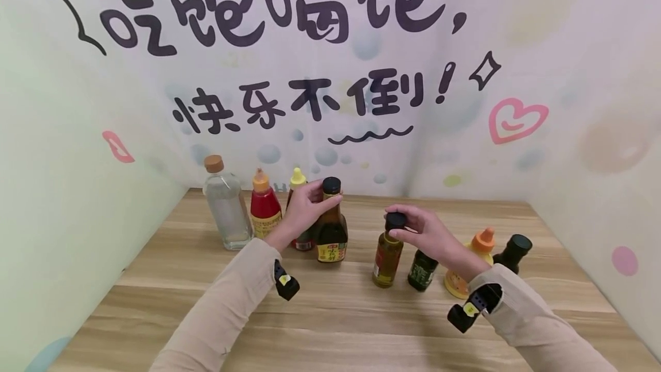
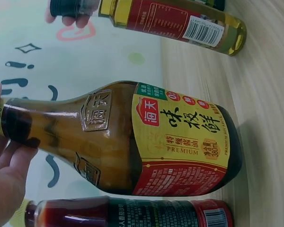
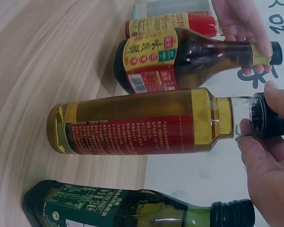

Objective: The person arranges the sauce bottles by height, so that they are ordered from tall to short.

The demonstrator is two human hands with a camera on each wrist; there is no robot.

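Note:
My left hand [image 1: 306,209] grips the neck of a brown soy sauce bottle [image 1: 331,235] with a black cap and a yellow-and-red label; it stands upright. In the left wrist view its label [image 2: 180,137] faces the camera. To the right, my right hand [image 1: 424,233] pinches the black cap of an oil bottle [image 1: 388,258] between thumb and fingers. Yellow oil and a red label show on this bottle [image 3: 132,125] in the right wrist view. Just left of the soy sauce stands a dark sauce bottle [image 1: 303,241] with a yellow tip, partly behind my left hand.
Further left on the wooden table [image 1: 330,326] are a red squeeze bottle [image 1: 264,205] and a clear bottle [image 1: 227,211] with a brown cap. Right of the oil stand a dark green bottle [image 1: 422,271], a yellow squeeze bottle [image 1: 457,285] and a black-capped bottle [image 1: 512,254], partly hidden by my right arm.

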